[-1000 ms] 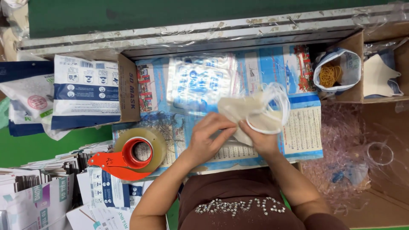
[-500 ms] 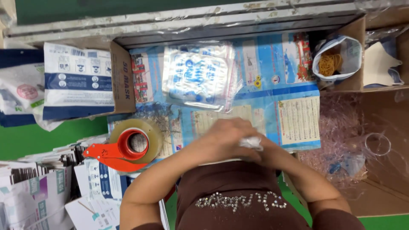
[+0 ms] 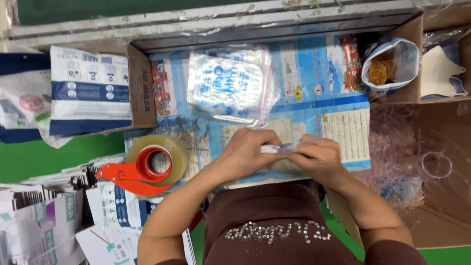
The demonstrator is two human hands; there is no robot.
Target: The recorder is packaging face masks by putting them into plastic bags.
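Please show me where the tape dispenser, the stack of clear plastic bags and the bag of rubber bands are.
tape dispenser [image 3: 147, 169]: head view, on the red frame beside the roll's core.
stack of clear plastic bags [image 3: 228, 83]: head view, middle of the top bag.
bag of rubber bands [image 3: 382, 69]: head view, on the bands inside.

Held packet [image 3: 280, 147]: small flat clear packet with a white edge, pinched between left hand [image 3: 245, 152] and right hand [image 3: 319, 157].
Clear bags [image 3: 226, 83]: stack of see-through pouches with blue and white print, just beyond the grip.
Box [image 3: 91, 91]: white and navy, in a brown carton, far left of the grip.
Printed sheet [image 3: 338, 83]: blue, under the grip.
Flat packs [image 3: 44, 221]: white and grey stacks, left and nearer than the grip.
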